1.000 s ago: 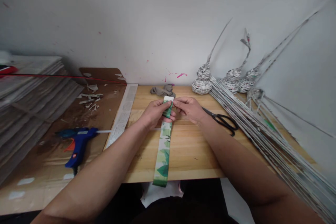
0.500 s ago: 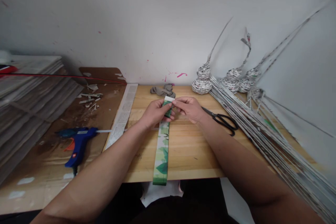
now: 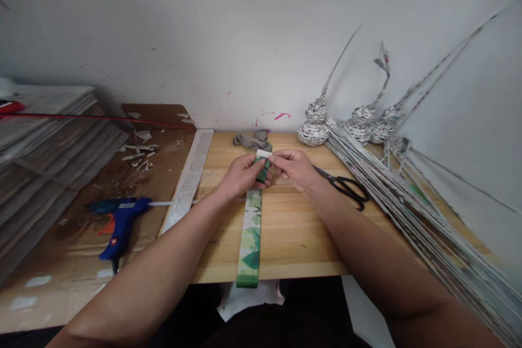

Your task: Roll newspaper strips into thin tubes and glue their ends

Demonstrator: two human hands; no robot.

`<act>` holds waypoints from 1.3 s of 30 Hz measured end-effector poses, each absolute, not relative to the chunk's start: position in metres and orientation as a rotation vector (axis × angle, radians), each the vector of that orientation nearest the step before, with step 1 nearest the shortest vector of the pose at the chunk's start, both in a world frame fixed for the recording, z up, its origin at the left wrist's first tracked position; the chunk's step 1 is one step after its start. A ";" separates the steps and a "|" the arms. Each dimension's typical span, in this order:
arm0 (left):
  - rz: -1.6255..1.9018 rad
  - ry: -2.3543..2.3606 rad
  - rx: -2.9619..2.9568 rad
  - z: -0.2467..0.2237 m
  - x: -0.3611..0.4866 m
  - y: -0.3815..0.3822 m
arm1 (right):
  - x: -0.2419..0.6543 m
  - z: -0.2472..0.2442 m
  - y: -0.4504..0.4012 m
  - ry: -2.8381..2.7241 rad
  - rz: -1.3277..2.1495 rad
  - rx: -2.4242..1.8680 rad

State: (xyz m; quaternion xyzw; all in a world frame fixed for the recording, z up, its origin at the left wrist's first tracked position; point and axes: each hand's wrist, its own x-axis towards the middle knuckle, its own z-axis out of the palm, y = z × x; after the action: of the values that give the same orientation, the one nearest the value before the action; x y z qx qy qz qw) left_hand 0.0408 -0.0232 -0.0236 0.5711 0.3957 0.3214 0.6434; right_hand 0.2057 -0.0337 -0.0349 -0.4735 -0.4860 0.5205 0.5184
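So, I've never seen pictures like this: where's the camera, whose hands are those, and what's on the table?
There's no machine here. A camera worn on someone's head looks forward and down at that person's bare hands. The left hand holds a green leaf-patterned strip; the right hand pinches near its white-tipped end. On the wooden table lie black-handled scissors, grey cloth, rolled-paper rods and woven gourd shapes. Further left, a blue glue gun rests on cardboard.

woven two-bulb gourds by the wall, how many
3: left gourd beside the paper rods, middle gourd and right gourd beyond them. Another woven piece, partly hidden, has an unclear shape.
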 end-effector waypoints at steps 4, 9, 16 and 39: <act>0.737 0.920 1.334 -0.022 0.041 -0.025 | 0.204 -0.034 -0.035 -1.137 1.250 -1.136; 0.723 0.952 1.370 -0.023 0.042 -0.024 | 0.202 -0.032 -0.037 -1.110 1.254 -1.148; 0.729 0.951 1.393 -0.027 0.042 -0.023 | 0.199 -0.031 -0.037 -1.074 1.214 -1.178; 0.722 0.883 1.174 -0.024 0.042 -0.021 | 0.203 -0.033 -0.037 -1.215 1.178 -1.191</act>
State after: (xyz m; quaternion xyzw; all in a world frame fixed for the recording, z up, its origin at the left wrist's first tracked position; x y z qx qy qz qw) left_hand 0.0421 -0.0207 -0.0240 0.5235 0.3937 0.3222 0.6835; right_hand 0.2029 -0.0365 -0.0328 -0.4948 -0.5047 0.4895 0.5107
